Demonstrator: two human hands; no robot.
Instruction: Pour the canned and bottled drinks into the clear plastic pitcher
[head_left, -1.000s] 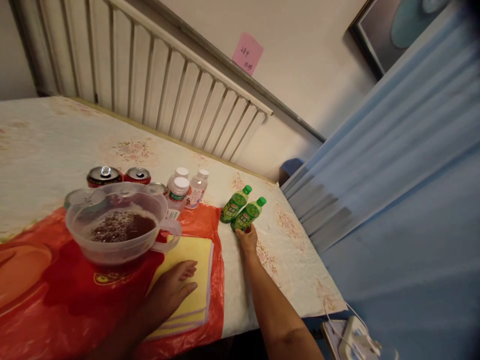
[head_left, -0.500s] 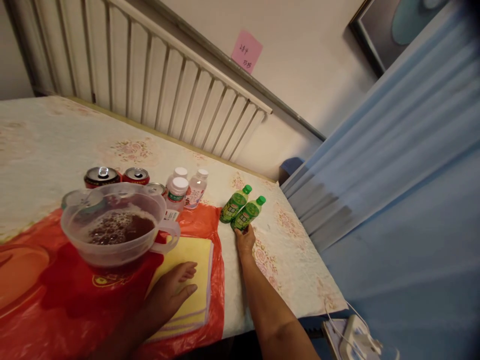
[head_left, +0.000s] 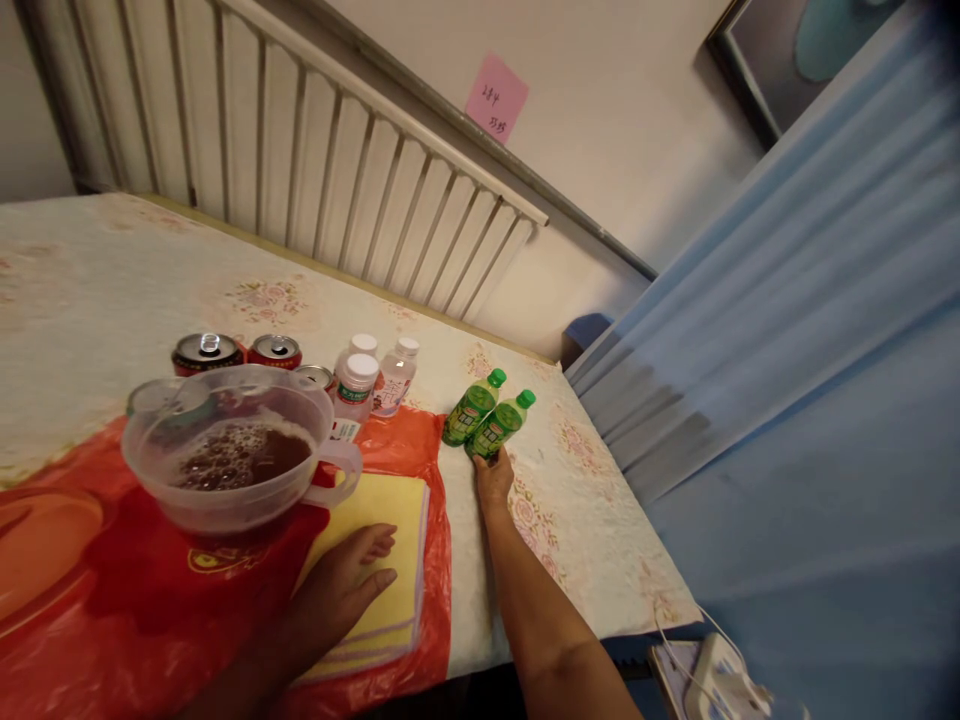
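Two green-capped bottles stand side by side on the flowered tablecloth, a rear one [head_left: 469, 414] and a front one [head_left: 496, 428]. My right hand [head_left: 495, 478] has its fingers round the lower part of the front bottle. Over a yellow cloth [head_left: 390, 500] my left hand [head_left: 352, 580] hovers or rests, thumb apart from the fingers, holding nothing. Left of it, a clear plastic jug [head_left: 232, 500] with dark foamy liquid stands on red plastic [head_left: 442, 600], its handle toward the cloth.
Behind the jug are cans [head_left: 276, 350] and several small white-capped bottles [head_left: 394, 378]. An orange lid [head_left: 45, 545] lies at the left. Beyond the table are a radiator [head_left: 315, 150], a blue curtain [head_left: 750, 330] and a power strip [head_left: 720, 680].
The view has shifted very slightly. Both hands and the bottles keep nearly the same places.
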